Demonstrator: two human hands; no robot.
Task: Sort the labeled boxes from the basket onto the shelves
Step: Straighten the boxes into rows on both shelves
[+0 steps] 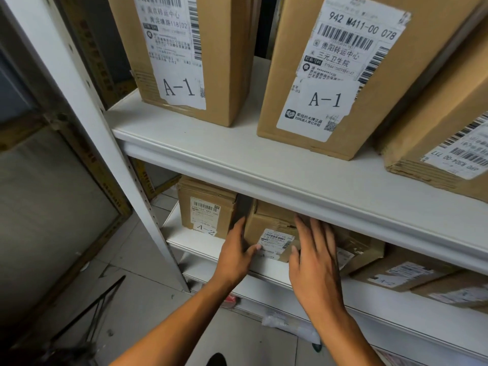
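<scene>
Left hand [235, 256] and right hand [313, 256] press, fingers spread flat, on either side of a small box [272, 233] on the A-2 shelf [184, 240]. A-1 boxes [324, 75] already shelved above. Basket unseen; remainder unknown.

Soft, even light brightens the upper shelf [264, 165]; beneath it shadow gathers, hands blur slightly, and straight lines bow toward the edges.
</scene>
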